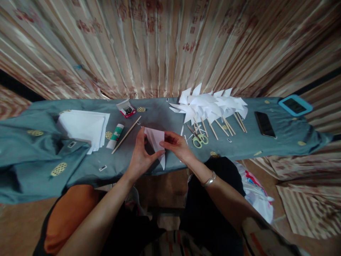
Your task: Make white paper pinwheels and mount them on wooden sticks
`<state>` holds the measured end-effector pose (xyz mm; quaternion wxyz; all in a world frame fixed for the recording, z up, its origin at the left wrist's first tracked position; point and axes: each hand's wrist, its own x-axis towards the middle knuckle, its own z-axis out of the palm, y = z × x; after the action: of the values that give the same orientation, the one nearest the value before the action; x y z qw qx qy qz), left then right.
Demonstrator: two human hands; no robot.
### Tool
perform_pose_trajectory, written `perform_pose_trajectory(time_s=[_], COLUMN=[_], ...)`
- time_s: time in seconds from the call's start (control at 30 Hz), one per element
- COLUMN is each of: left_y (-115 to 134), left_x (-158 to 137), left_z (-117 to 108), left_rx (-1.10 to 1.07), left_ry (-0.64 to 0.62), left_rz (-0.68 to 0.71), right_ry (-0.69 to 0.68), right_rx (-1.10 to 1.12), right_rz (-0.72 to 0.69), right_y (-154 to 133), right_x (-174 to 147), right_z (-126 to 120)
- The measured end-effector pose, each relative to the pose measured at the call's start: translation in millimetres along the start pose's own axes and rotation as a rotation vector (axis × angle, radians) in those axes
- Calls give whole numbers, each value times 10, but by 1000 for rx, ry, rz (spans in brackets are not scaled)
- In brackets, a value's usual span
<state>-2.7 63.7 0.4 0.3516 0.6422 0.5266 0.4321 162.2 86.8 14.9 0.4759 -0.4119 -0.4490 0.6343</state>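
Between my two hands is a folded sheet of white paper (pixel 156 138), held up over the near edge of the table, one pointed corner hanging down. My left hand (pixel 142 153) grips its left side, the thumb reaching across the lower part. At the right edge, my right hand (pixel 177 144) pinches the paper between thumb and fingers. A wooden stick (pixel 126 135) lies left of my left hand, beside a green-and-white glue stick (pixel 115 136). Green-handled scissors (pixel 199 139) rest right of my right hand among narrow paper strips.
White paper pinwheels (pixel 210 105) on sticks lie in a pile at the back right. A stack of white paper (pixel 82 126) is at left. Behind the glue stick sits an open red box (pixel 126 109) of small dark pieces. A phone (pixel 265 124) and a blue-framed device (pixel 295 105) lie far right.
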Motion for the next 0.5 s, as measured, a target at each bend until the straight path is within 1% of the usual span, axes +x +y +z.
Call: perform_pose_trajectory(time_s=[0.13, 0.23, 0.5], left_y=[-24, -41, -26], left_x=[4, 5, 4], left_z=[18, 17, -17], left_rx=[29, 12, -45], left_ry=[-26, -28, -45], left_rz=[13, 10, -31], right_ry=[-24, -43, -35], right_rx=[-15, -30, -26], right_rz=[7, -3, 6], right_y=[-4, -4, -9], right_x=[-14, -20, -3], right_z=[13, 10, -33])
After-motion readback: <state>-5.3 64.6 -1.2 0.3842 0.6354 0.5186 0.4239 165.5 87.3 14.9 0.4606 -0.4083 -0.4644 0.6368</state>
